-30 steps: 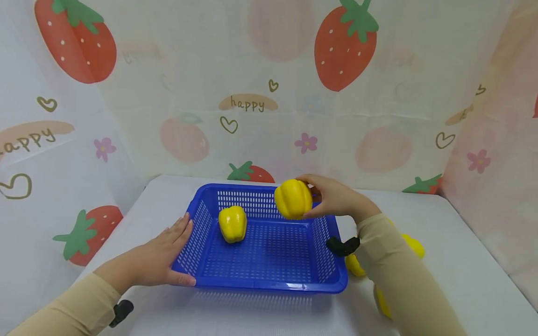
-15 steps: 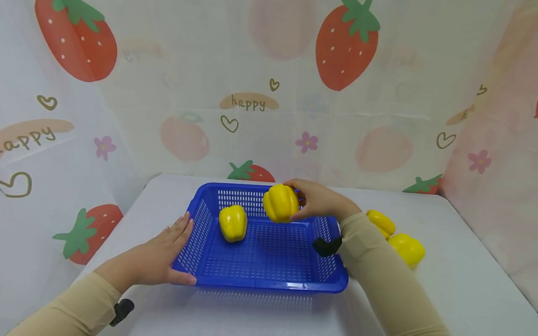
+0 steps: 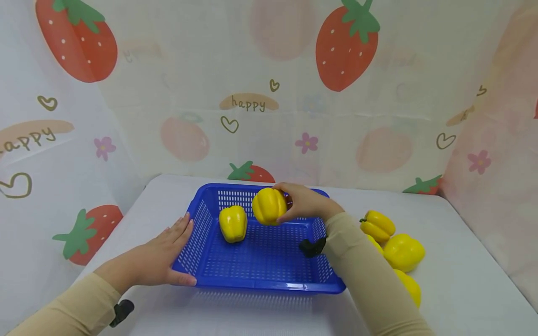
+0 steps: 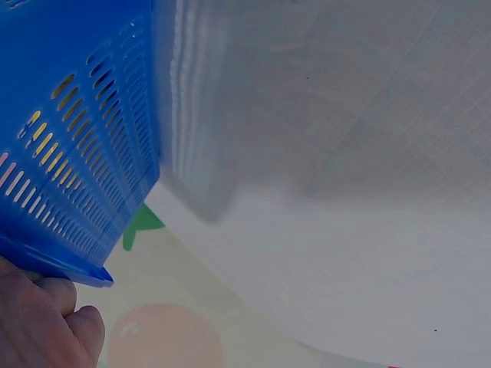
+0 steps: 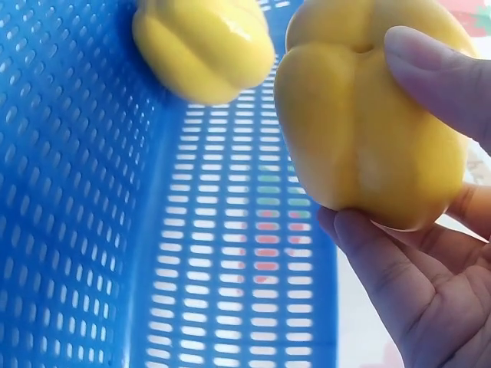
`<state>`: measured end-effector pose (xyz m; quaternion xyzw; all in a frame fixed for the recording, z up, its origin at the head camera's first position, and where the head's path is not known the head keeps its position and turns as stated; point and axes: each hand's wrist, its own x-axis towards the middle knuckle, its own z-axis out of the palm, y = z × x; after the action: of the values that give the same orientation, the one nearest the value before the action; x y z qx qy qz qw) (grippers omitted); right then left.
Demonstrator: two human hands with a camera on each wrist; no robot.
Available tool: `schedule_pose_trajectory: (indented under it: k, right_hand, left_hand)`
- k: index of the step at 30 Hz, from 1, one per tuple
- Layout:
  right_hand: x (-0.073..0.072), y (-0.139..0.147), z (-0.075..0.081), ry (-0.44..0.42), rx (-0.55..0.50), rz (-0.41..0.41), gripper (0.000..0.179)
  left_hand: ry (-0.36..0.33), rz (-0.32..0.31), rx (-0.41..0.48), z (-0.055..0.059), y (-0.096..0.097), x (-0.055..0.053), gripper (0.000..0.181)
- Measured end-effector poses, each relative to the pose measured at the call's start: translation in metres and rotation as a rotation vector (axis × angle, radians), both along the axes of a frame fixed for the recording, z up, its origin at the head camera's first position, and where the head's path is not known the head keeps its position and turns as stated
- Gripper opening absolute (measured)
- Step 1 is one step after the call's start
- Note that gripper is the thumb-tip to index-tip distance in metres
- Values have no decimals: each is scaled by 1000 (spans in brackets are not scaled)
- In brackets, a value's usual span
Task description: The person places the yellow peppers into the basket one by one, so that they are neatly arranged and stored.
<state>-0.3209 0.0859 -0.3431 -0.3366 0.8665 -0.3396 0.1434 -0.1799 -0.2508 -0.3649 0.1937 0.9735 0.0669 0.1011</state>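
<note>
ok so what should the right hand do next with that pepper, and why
I'd probably lower the held yellow pepper into the blue basket, just right of the other pepper: the right hand grips it over the basket, there's room beside that one, and the left hand rests on the basket's left side.
</note>
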Motion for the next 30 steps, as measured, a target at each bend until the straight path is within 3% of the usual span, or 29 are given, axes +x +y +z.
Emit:
schedule_pose_trajectory:
  k: [23, 30]
  right_hand:
    - [-11, -20, -26, -26, 228, -76, 74]
    - [-14, -27, -34, -4, 262, -55, 69]
  left_hand:
    - [4, -5, -12, -1, 0, 0, 125]
    - [8, -11, -15, -1, 1, 1, 125]
